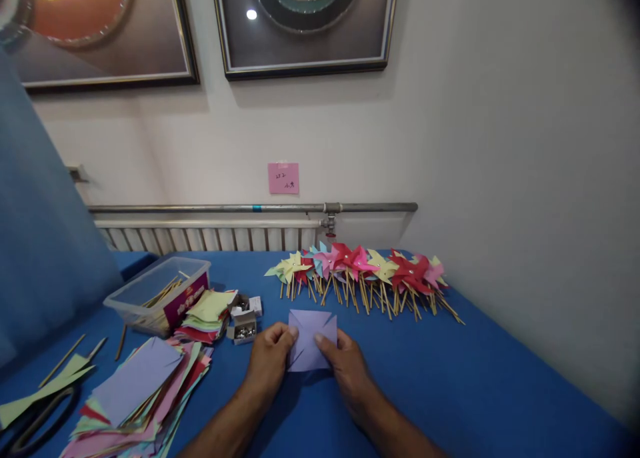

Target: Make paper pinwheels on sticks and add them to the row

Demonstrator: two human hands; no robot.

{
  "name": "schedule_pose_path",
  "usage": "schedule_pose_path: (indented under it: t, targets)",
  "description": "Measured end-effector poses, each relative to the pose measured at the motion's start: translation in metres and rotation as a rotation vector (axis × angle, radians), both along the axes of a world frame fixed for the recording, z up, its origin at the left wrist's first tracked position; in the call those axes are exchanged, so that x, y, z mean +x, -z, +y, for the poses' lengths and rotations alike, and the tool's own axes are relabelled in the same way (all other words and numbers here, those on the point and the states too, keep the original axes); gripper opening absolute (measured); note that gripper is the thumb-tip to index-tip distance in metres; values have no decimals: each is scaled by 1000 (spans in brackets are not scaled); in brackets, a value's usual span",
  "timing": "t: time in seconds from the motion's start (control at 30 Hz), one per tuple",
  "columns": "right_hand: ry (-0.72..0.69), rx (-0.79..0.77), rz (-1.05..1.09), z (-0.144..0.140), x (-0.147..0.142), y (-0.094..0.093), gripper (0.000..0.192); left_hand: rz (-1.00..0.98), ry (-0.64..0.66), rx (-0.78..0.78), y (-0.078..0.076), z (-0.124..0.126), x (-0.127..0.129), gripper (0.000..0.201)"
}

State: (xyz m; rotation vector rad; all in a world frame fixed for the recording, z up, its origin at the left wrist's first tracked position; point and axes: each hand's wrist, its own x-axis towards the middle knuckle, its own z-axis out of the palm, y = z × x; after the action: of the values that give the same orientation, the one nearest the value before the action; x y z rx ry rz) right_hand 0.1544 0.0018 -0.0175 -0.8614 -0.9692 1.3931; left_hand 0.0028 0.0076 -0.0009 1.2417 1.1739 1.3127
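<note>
The person's left hand [269,359] and right hand [345,365] are both gripping a lilac paper square [311,338] that is lying on the blue tabletop [450,378] directly in front of them; the left hand is pinching the square's left edge between thumb and fingers, and the right hand is pressing its thumb onto the lower right part while its fingers are curling at the right edge; the square is showing diagonal cuts or creases running from its corners toward the middle.

Just beyond the square, a row of finished paper pinwheels [360,271] in yellow, pink, red and pale blue is lying along the tabletop near the wall, their wooden sticks pointing toward the person; to the left of the hands, a small open box [244,326] holding shiny metal bits is sitting just beside the left hand; further left, a neat stack of coloured paper [207,315] is leaning against a clear plastic tub [157,295] that is holding wooden sticks; nearer the person, a looser heap of paper sheets [140,391] is spreading over the tabletop, with a lilac sheet on top; black-handled scissors [35,421] are resting at the lower left corner beside a pale green sheet; a few loose sticks [63,360] are lying nearby; a pink note [283,178] is sticking to the wall above a metal pipe [250,208].
</note>
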Motion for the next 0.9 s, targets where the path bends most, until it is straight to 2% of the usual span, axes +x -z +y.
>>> schedule_pose_path:
  t: [0.2, 0.53, 0.77, 0.9]
  targets:
    - [23, -13, -56, 3, 3, 1, 49, -147, 89, -83, -5, -3, 8, 48]
    - [83, 30, -278, 8, 8, 10, 55, -232, 64, -121, -12, -3, 8, 54]
    - [21, 19, -182, 4, 5, 2, 51, -165, 7, -94, -14, 0, 3, 53]
    - [20, 27, -88, 1, 4, -1, 49, -150, 22, -96, -16, -2, 2, 49]
